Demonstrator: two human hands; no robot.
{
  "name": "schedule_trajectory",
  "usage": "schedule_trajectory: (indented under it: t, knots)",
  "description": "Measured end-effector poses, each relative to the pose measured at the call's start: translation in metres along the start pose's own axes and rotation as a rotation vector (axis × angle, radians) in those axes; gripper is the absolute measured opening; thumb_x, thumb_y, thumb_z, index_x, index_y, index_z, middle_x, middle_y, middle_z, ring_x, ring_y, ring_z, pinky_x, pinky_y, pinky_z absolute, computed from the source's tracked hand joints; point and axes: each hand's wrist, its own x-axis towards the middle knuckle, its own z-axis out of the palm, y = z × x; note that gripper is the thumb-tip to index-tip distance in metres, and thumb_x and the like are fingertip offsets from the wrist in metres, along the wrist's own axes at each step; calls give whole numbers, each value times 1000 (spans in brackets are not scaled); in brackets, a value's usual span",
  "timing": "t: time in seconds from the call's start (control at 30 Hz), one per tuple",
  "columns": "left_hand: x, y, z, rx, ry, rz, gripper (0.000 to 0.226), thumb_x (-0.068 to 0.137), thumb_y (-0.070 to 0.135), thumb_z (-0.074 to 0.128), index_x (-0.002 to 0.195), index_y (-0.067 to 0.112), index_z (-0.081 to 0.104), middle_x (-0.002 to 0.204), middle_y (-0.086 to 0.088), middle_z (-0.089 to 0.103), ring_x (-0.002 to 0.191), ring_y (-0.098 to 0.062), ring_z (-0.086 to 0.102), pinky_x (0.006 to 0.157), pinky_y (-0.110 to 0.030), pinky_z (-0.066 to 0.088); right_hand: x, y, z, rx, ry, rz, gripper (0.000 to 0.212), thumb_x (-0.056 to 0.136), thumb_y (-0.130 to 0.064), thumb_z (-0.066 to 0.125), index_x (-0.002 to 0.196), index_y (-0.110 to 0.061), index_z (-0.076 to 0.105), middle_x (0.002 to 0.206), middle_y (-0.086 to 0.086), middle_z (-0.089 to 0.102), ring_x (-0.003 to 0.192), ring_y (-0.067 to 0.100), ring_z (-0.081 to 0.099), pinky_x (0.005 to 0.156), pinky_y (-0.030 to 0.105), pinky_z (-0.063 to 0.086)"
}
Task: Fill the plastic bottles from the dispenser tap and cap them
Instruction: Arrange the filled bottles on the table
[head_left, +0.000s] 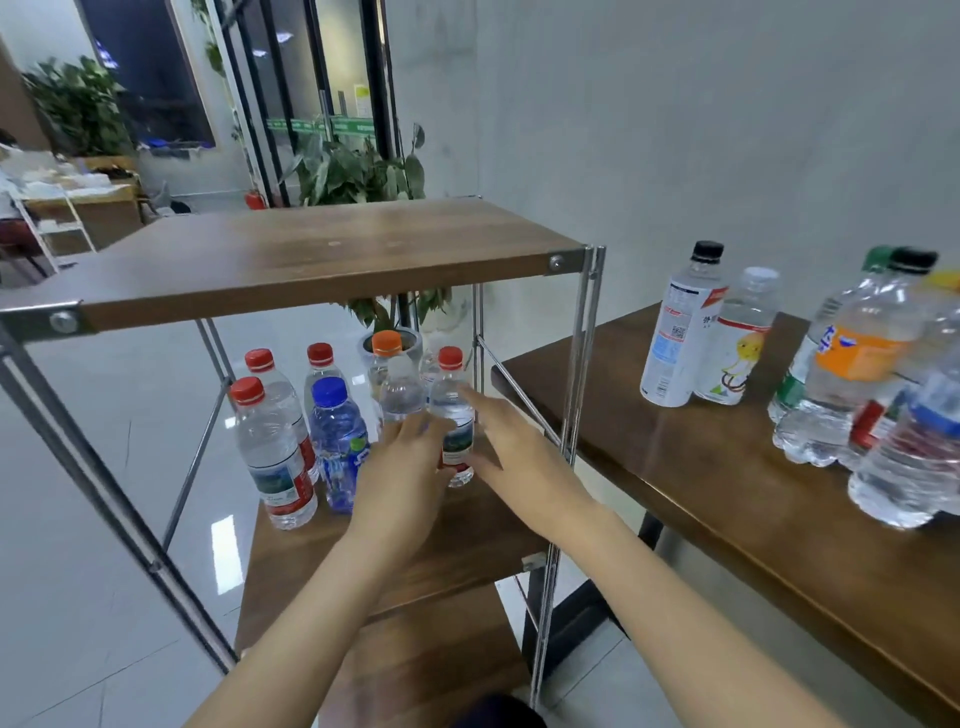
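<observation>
Bottle (453, 400), red-capped, clear, apparently full, between left hand (408, 467) and right hand (511, 441).

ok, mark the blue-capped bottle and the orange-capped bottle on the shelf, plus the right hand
blue-capped bottle (337, 423): head view, upper body.
orange-capped bottle (387, 343): head view, cap.
right hand (511, 441): head view, back of hand.

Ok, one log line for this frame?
stage: reaching into rack | left hand: at rightmost red-capped bottle, grip unclear | right hand: fingers straight, beside same bottle
</observation>
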Motion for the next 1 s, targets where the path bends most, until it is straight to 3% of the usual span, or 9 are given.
schedule_trajectory:
  t: [0.1,0.23,0.33,0.4,0.53,0.63,0.8,0.9,1.0]
  knots:
    - [-12,23,-12,-77,38,64,50,89,23,70,136,27,52,140,3,55,125,-22,51,91,-43,52,-31,-5,-30,-90,69,10,57,96,-19,61,146,-34,39,142,-10,50,124,12,53,101,32,46]
    - [-15,67,-26,-201,92,187,42,86,21,73,127,26,62,128,5,61,114,-21,57,80,-39,53,-69,4,-79,-182,176,63,44,96,-23,62,137,-33,51,131,-17,56,118,4,53,96,31,50]
    - [-9,106,-29,-276,107,274,40,89,25,71,128,27,61,128,8,61,118,-18,54,87,-36,50,-93,19,-120,-247,295,134,39,96,-26,62,134,-32,54,132,-17,56,121,1,49,97,28,47]
    - [-4,131,-27,-326,105,344,38,92,27,68,129,28,60,129,10,60,121,-15,52,89,-34,50,-106,30,-147,-263,378,188,41,95,-27,62,135,-30,54,134,-13,56,121,-1,48,99,29,47]
    - [9,184,-17,-369,67,463,41,95,34,62,135,32,53,134,16,54,122,-8,46,87,-27,44,-124,50,-197,-344,539,290,43,94,-24,65,136,-25,55,137,-6,56,128,11,47,103,29,41]
    - [24,226,-12,-416,46,530,47,96,36,60,141,33,46,142,13,49,129,-8,40,96,-30,44,-131,63,-228,-465,634,352,44,93,-23,66,136,-24,55,138,-2,55,131,17,42,102,30,38]
    - [64,285,-5,-539,2,660,59,93,24,67,146,25,41,146,4,44,134,-17,39,103,-32,40,-130,83,-256,-615,750,417,51,89,-22,71,136,-24,53,133,1,51,126,22,36,89,33,45]
    - [95,315,5,-574,5,673,69,89,22,72,149,21,38,145,-3,42,131,-24,40,103,-36,40,-125,96,-263,-705,795,468,60,85,-27,75,139,-23,49,138,5,45,126,28,35,96,45,49]
    - [122,338,13,-591,5,669,81,87,25,73,153,21,27,151,-7,33,131,-29,39,102,-38,40,-120,107,-266,-773,760,563,72,84,-35,75,145,-26,37,144,9,39,128,31,35,101,48,45]
